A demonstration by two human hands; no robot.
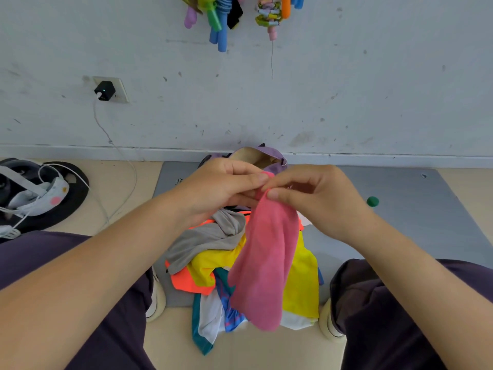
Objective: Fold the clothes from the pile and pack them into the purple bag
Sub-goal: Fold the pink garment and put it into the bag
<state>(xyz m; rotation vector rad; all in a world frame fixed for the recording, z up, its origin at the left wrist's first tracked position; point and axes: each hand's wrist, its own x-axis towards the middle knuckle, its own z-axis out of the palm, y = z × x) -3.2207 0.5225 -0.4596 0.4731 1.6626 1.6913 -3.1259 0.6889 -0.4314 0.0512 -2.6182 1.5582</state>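
Note:
A pink cloth (264, 265) hangs in the air in front of me, narrow and long. My left hand (224, 188) and my right hand (314, 193) both pinch its top edge, fingertips close together. Under it lies the pile of clothes (213, 257) on the floor: grey, yellow, orange, white, teal and blue pieces. The purple bag (269, 156) stands open beyond my hands against the wall, partly hidden by them.
A grey mat (416, 209) lies under the pile and bag, with a small green cap (372, 201) on it. A black round base with white cables (40, 198) sits at left. My knees flank the pile. Colourful items hang on the wall (221, 17).

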